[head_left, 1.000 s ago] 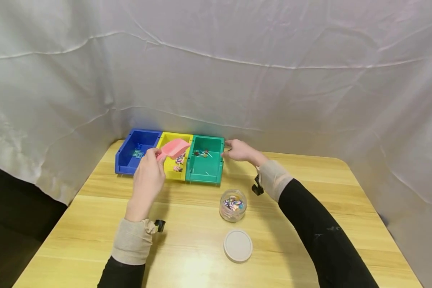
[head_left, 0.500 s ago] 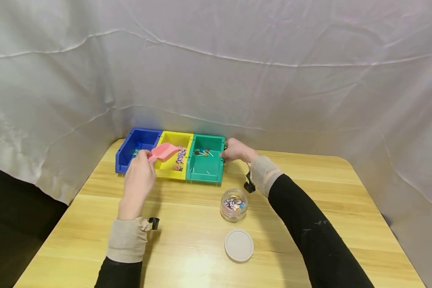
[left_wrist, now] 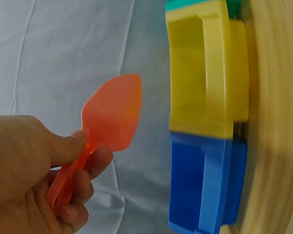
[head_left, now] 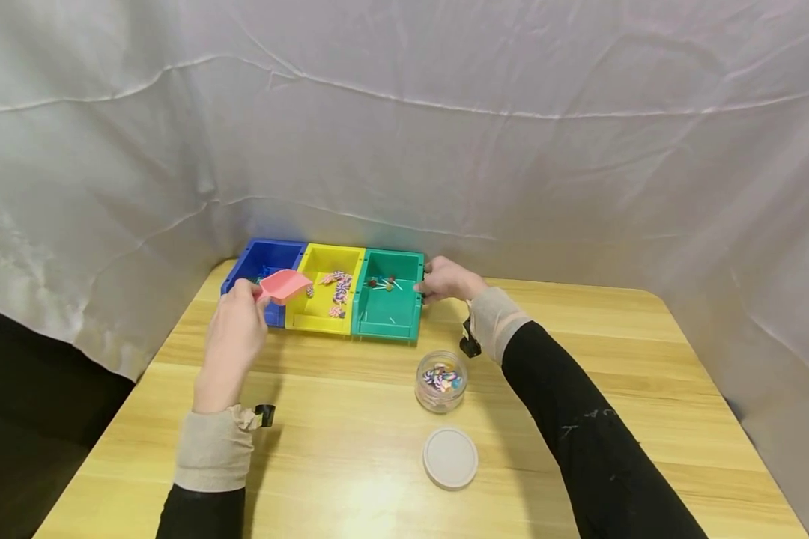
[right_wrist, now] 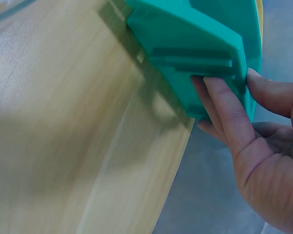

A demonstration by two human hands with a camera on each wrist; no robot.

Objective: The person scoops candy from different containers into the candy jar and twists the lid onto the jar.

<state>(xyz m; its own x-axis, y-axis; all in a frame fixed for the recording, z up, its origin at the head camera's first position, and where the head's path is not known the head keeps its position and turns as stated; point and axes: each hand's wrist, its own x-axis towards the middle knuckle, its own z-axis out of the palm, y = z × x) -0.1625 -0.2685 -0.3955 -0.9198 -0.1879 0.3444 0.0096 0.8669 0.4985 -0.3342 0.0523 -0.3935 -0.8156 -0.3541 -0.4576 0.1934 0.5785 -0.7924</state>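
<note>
My left hand [head_left: 232, 340] holds a pink scoop [head_left: 285, 286] by its handle, above the border of the blue bin [head_left: 276, 256] and the yellow bin [head_left: 318, 323]. The left wrist view shows the scoop's bowl [left_wrist: 115, 112] with thumb and fingers round the handle. At the green bin [head_left: 386, 322], my right hand [head_left: 449, 280] grips the right side wall. In the right wrist view its fingers [right_wrist: 229, 109] lie along the outer wall and the thumb is at the edge. Swirl candies [head_left: 341, 288] lie in the yellow bin, small lollipops [head_left: 386, 284] in the green one.
An open clear jar [head_left: 441, 382] with mixed candies stands on the wooden table [head_left: 350, 419] in front of the green bin. Its white lid [head_left: 450, 458] lies nearer the front. A grey curtain [head_left: 485, 172] hangs behind the bins.
My left hand has carried the scoop leftward, from over the yellow bin to the blue bin's edge, uncovering more swirl candies. The right hand stays at the green bin.
</note>
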